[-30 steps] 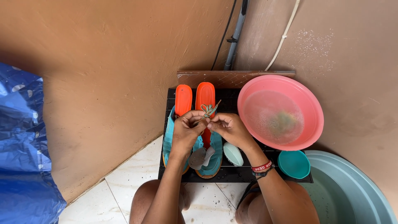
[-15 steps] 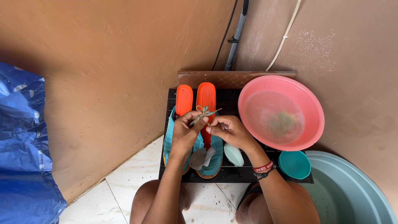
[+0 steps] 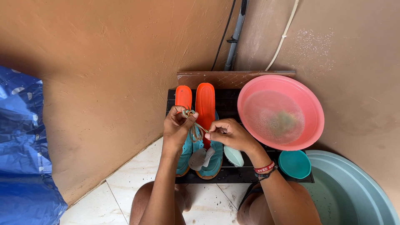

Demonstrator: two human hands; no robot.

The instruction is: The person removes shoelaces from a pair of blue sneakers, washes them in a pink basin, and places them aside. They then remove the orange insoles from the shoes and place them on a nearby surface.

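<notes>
My left hand (image 3: 178, 127) pinches a bunched greenish shoelace (image 3: 195, 127) above a pair of teal shoes (image 3: 208, 156). My right hand (image 3: 231, 133) holds the other end of the same lace, and the lace stretches between the two hands. The shoes lie on a black slatted mat (image 3: 241, 173). Two orange insoles (image 3: 205, 102) lie just beyond them. A grey insole (image 3: 199, 158) rests on the shoes.
A pink basin (image 3: 254, 89) of soapy water sits to the right on the mat. A small teal bowl (image 3: 294, 163) and a large pale green tub (image 3: 354, 196) are nearer right. A blue tarp (image 3: 23, 146) hangs at left. Brown walls close in behind.
My left hand has moved left with the bunched lace and my right hand has moved down and right, drawing the lace out between them.
</notes>
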